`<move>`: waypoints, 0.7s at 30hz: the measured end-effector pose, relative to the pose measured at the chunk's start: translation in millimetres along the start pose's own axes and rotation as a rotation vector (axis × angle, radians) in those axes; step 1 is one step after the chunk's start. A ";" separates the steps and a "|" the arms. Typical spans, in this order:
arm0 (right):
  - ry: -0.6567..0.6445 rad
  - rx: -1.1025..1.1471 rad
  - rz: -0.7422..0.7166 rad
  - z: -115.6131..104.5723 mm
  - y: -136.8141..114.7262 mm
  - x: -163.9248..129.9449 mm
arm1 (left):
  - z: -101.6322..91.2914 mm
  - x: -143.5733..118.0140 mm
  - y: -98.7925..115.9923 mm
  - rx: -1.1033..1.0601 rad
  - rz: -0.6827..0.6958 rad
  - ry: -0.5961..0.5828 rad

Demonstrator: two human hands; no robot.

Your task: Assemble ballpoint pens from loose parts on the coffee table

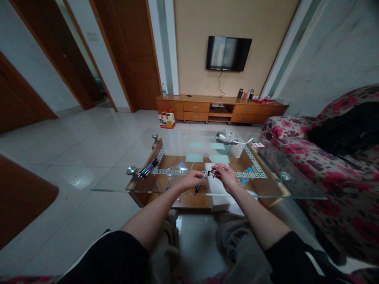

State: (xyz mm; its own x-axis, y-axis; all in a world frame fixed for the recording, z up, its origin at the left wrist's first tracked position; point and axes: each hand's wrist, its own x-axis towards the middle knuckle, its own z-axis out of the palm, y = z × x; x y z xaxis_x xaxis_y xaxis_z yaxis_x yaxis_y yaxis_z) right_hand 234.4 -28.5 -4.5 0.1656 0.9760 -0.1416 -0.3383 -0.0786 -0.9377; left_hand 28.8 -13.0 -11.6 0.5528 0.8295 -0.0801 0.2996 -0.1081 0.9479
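Over the front part of the glass table point(118, 188) my two hands are close together. My left hand point(193, 180) is closed in a pinch, and a blue and black pen point(199, 187) slants down from its fingertips. My right hand point(225, 177) pinches a small, thin black pen part point(212, 171); its exact kind is too small to make out. The tips of both hands are a short gap apart. To the left, a bunch of pens point(147, 169) lies on the glass, and a clear plastic bag point(175, 173) is beside my left hand.
A white box point(217, 199) is under my hands, beneath the glass. A blue-capped bottle point(244, 180) shows right of it. Toward the back are a lined waste basket point(225, 148) and a card point(257, 145). A flowered sofa point(299, 152) borders the right side.
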 end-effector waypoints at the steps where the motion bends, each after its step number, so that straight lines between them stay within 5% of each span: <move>1: 0.006 0.002 -0.008 0.0 -0.6 -0.4 | 0.0 -0.1 -0.1 -0.004 -0.002 -0.004; 21: 0.055 -0.087 -0.081 1.0 -3.9 -3.5 | -0.6 -0.7 3.8 0.040 0.022 -0.024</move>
State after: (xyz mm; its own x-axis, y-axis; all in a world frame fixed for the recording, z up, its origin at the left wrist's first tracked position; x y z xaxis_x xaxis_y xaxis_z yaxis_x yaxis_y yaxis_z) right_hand 234.2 -31.4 0.0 0.2406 0.9673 -0.0796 -0.2410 -0.0199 -0.9703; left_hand 29.2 -13.8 -7.7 0.5781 0.8132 -0.0671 0.3178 -0.1486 0.9364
